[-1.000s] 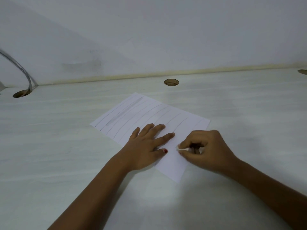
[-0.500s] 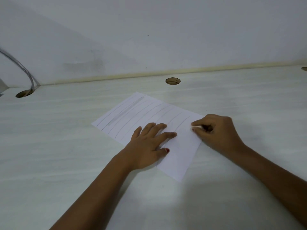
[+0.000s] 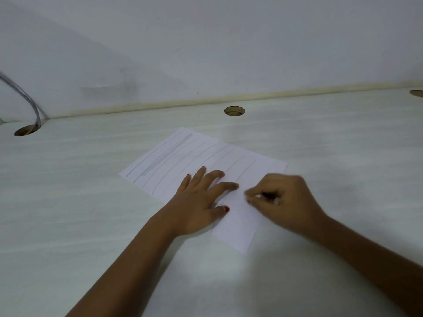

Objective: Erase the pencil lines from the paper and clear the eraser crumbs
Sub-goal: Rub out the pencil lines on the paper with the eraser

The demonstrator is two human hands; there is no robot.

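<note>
Left hand (image 3: 199,202) lies flat, pinning the paper (image 3: 206,156); right hand (image 3: 281,202) pinches an eraser (image 3: 257,197) (blurred); hard rubbing could crumple the sheet.

Head-worn camera looks forward and down, close over desk (image 3: 73,202) toward wall (image 3: 229,46).

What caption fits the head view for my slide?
Left hand pins the paper on the desk while the right hand rubs an eraser along its pencil lines.
</note>
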